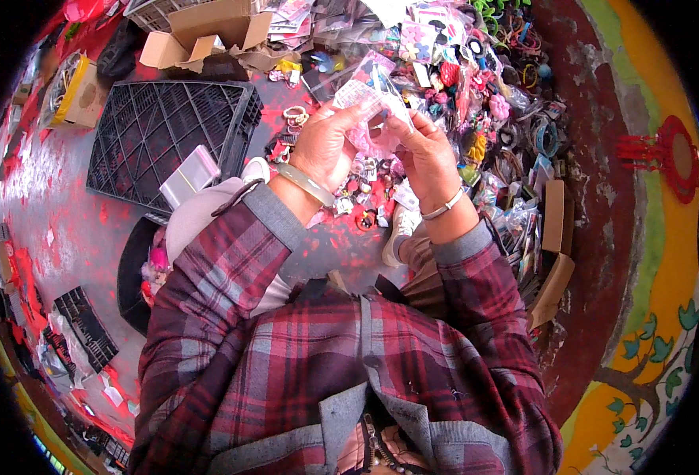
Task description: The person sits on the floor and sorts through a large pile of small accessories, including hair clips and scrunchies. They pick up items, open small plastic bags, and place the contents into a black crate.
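Note:
Both my hands are raised in front of me over a heap of small goods, fingers pinched. My left hand (327, 149) grips a crinkled clear plastic packet (375, 141) with a pinkish tint. A whitish printed part of it stands up beyond the left thumb. On the opposite edge of the same packet, my right hand (430, 158) pinches the plastic between thumb and fingers. What lies inside the packet is too small to make out. Below the hands, several small hair accessories (363, 186) lie scattered on the red-flecked floor.
A black plastic crate (171, 127) lies to the left, with a stack of clear sleeves (189, 176) on its near corner. An open cardboard box (205, 36) stands beyond it. The colourful heap (496, 103) runs along the wall at right, beside cardboard flaps (553, 289).

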Action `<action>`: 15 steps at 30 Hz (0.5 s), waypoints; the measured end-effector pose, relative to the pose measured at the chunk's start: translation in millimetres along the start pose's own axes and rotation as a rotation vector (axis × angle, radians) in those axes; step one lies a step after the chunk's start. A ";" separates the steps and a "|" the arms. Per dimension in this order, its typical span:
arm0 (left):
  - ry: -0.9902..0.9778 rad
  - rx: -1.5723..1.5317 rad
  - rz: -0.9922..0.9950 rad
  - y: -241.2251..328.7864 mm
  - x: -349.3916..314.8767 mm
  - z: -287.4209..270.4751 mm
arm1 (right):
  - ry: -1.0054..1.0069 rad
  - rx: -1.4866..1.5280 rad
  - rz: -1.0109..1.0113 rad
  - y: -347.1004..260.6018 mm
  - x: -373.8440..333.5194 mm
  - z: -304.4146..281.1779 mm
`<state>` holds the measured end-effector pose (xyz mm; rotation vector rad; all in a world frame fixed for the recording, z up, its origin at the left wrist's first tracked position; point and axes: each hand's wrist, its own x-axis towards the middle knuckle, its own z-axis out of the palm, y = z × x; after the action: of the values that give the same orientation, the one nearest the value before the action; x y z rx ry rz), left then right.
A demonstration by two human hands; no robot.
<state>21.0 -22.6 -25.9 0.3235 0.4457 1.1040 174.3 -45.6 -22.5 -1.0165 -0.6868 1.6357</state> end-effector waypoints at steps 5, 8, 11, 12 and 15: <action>0.019 0.062 0.001 -1.2 -2.4 3.6 | 0.026 -0.064 -0.057 -4.0 -3.9 13.5; 0.041 0.065 -0.003 -5.5 -1.2 1.8 | 0.075 -0.142 -0.065 -5.4 -7.5 20.8; -0.005 0.108 -0.041 -7.0 -4.6 5.5 | 0.138 -0.177 -0.099 -0.2 -6.7 21.0; -0.028 0.125 -0.032 -8.3 -5.3 5.9 | 0.159 -0.179 -0.121 1.4 -6.2 20.3; -0.072 0.155 -0.044 -11.3 -6.3 7.6 | 0.173 -0.182 -0.171 2.0 -5.1 19.0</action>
<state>31.2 -33.3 -23.4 0.4863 0.4735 1.0140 157.2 -50.0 -13.7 -1.1808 -0.7934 1.3383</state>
